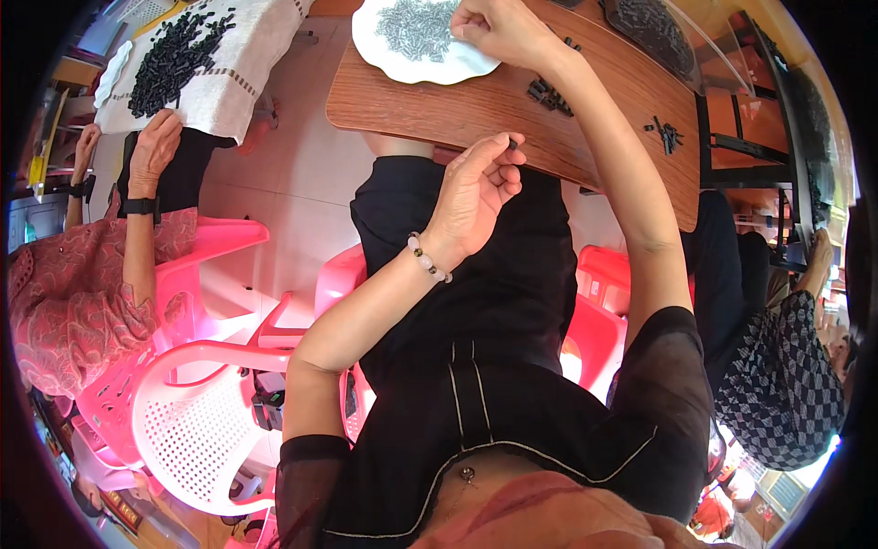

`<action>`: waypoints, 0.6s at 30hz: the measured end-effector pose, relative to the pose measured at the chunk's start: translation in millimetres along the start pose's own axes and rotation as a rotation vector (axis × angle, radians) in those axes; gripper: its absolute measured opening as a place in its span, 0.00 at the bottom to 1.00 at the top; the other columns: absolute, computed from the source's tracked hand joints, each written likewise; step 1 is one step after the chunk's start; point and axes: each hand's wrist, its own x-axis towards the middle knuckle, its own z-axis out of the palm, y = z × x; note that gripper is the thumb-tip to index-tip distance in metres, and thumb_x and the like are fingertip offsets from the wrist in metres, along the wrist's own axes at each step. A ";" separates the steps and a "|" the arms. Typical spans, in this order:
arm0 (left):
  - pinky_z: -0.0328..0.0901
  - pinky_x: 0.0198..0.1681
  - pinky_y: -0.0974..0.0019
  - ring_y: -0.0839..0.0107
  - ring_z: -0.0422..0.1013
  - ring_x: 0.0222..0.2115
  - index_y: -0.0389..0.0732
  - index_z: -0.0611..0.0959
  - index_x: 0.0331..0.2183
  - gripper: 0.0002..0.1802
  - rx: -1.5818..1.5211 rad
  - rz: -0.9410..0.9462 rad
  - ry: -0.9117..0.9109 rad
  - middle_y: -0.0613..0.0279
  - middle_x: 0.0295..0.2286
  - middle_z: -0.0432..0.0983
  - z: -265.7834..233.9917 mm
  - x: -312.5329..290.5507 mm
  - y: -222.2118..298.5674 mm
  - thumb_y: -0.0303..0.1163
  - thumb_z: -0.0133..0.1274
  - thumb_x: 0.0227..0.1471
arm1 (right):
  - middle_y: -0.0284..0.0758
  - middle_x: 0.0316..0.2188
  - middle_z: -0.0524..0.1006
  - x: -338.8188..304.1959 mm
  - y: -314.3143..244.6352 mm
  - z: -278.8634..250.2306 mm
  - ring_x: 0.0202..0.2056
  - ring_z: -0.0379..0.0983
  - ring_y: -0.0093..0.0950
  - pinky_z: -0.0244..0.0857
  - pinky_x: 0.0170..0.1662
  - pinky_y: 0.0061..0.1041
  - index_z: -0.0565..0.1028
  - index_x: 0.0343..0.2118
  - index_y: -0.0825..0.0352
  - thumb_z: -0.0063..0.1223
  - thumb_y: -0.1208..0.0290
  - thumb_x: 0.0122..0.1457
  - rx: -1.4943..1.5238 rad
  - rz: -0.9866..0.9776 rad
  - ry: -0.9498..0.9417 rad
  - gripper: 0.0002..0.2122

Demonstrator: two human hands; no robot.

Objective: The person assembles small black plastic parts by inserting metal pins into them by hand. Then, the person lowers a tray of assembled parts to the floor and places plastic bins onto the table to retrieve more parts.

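Observation:
Above my lap, at the near edge of the brown wooden table (412,107), my left hand (474,190) is closed, palm up. A small black cylindrical piece (513,144) is pinched between its thumb and fingertips. My right hand (501,27) reaches to the right side of a white scalloped plate (373,46), its fingertips pinched together at the plate's heap of small shiny grey pieces (413,29). What those fingertips hold, if anything, is hidden. On the table beside my right forearm lies a cluster of black cylindrical pieces (549,95).
More black pieces (666,134) lie farther right on the table. At the left, a co-worker's hands (154,151) rest by a cloth-covered table (218,102) heaped with black pieces (174,64). Pink plastic chairs (197,430) stand around me. Another person (777,380) sits at the right.

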 end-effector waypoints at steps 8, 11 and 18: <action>0.65 0.32 0.76 0.81 0.68 0.26 0.38 0.79 0.39 0.13 -0.011 0.003 0.004 0.67 0.28 0.74 -3.9 -1.3 3.7 0.37 0.52 0.57 | 0.36 0.21 0.76 6.5 -2.4 0.3 0.23 0.70 0.22 0.64 0.27 0.25 0.76 0.32 0.76 0.55 0.72 0.56 0.251 0.079 0.027 0.09; 0.66 0.32 0.76 0.81 0.68 0.26 0.38 0.79 0.39 0.13 -0.012 0.000 0.003 0.66 0.29 0.74 -3.7 -1.0 3.4 0.37 0.52 0.57 | 0.32 0.21 0.76 7.0 1.0 3.3 0.22 0.68 0.20 0.63 0.25 0.22 0.75 0.35 0.75 0.55 0.72 0.57 0.403 0.074 0.076 0.10; 0.66 0.31 0.74 0.79 0.69 0.25 0.37 0.79 0.40 0.14 0.042 0.098 0.039 0.62 0.31 0.77 3.3 -4.0 11.2 0.36 0.51 0.56 | 0.27 0.21 0.75 0.8 -6.4 -1.4 0.19 0.64 0.14 0.56 0.22 0.15 0.74 0.38 0.72 0.57 0.72 0.57 0.669 0.211 0.061 0.10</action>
